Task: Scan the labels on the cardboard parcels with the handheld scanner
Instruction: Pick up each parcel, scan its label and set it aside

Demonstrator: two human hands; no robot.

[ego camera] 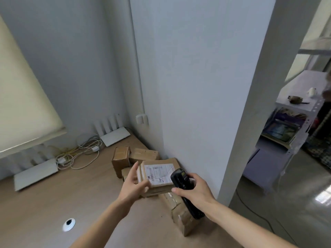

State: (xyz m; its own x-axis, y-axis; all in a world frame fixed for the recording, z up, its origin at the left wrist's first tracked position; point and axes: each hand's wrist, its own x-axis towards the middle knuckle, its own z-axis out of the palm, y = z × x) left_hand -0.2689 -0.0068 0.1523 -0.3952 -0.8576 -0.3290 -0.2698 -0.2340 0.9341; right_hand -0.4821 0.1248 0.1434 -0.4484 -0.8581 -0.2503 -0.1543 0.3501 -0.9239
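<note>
Two bare forearms reach over a wooden desk as a scan is lined up: the right hand wraps its fingers round a black handheld scanner, whose head sits just beside the white label rather than facing it, so the next move appears to call for tilting it onto the barcode. The left hand grips the labelled parcel by its near-left corner. Behind, more cardboard parcels crowd the wall corner.

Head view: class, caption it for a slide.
Left hand holds labelled parcel; right hand grips handheld scanner beside it.
</note>
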